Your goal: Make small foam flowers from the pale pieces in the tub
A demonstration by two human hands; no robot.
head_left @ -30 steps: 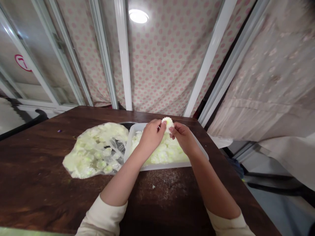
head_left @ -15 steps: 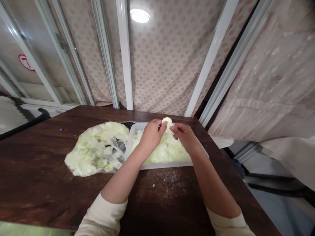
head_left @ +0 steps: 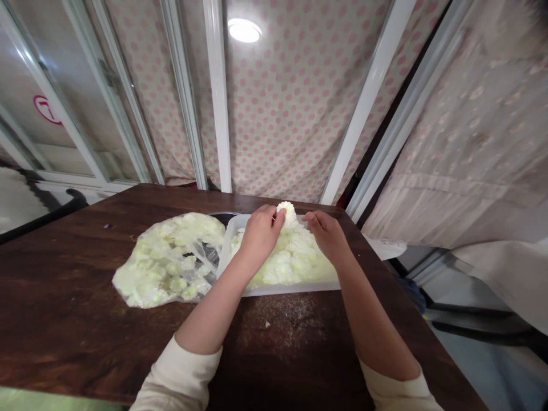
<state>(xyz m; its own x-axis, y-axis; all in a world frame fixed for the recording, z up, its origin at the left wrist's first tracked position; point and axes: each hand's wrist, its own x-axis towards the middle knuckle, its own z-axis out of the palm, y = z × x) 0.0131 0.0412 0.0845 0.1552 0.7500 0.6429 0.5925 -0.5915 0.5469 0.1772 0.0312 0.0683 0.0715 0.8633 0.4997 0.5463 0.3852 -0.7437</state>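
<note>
Between the thumb and fingers of my left hand (head_left: 263, 228) is a small pale flower-like piece (head_left: 286, 211), white with a yellowish tint and a scalloped edge. My right hand (head_left: 326, 233) is apart from it, a short way to the right, with thumb and fingers drawn together. Whatever those fingers may pinch is too small to make out. Both hands are over a white plastic tub (head_left: 295, 287), which holds a heap of similar pale pieces (head_left: 291, 260). My left forearm hides part of the tub's near left side.
Left of the tub, a clear plastic bag (head_left: 166, 260) full of similar pale pieces rests on a dark round tray or dish, mostly covered. Crumbs lie on the dark wooden table (head_left: 282, 337) in front of the tub. Behind stand framed glass panels with a dotted curtain (head_left: 286, 125).
My left hand and the flower-like piece have shifted slightly left. My right hand has drawn away from the piece to the right, leaving a gap between the hands.
</note>
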